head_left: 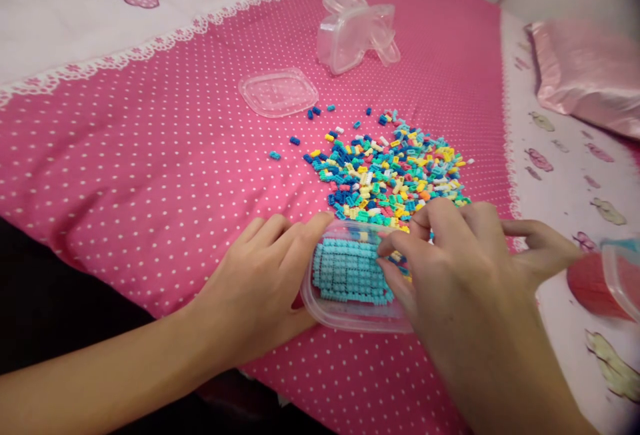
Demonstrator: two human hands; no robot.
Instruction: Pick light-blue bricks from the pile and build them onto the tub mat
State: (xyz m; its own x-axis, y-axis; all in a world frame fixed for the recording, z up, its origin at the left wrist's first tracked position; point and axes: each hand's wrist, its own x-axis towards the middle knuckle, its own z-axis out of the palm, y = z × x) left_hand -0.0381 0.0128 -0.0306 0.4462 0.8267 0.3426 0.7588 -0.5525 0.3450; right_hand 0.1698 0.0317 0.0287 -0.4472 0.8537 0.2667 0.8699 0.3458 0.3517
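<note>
Step, I judge: laying blue bricks (pixel 345 272) in rows. My left hand (pixel 260 282) grips the clear tub (pixel 350 320); my right hand (pixel 450 268) pinches closed over them. Next calls for fine, level seating.

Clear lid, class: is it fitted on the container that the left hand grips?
No, the clear lid lies flat on the pink cloth, apart from the container at the left hand.

pink white-dotted bedspread (pixel 150 175), light-blue bricks (pixel 347 272), multicoloured bricks (pixel 390 168)
</note>
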